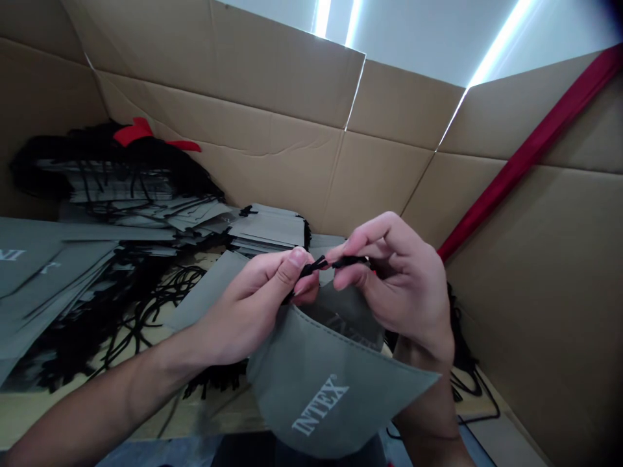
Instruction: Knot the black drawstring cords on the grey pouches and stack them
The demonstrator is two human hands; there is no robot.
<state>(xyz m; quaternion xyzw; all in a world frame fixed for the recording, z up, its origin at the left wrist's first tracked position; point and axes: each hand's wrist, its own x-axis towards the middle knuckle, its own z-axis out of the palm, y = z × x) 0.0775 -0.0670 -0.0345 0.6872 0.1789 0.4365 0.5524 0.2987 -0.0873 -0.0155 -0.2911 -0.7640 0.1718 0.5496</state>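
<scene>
A grey fabric pouch point(341, 389) printed INTEX hangs below my hands, its stitched mouth gaping toward me. My left hand point(272, 285) pinches a black drawstring cord point(316, 264) between thumb and fingers, close to the pouch's top corner. Across from it, my right hand point(399, 272) has thumb and index finger closed on another part of the same cord. A short stretch of cord runs between the two pinches; whether it is knotted I cannot make out. The pouch's back side is hidden.
Flat grey pouches with black cords lie in a pile point(146, 188) at the back left, with a smaller stack point(267, 227) beside it. Loose black cords point(160, 292) spread over the table. Cardboard walls point(272, 155) rise behind, and a red strip point(525, 155) slants at right.
</scene>
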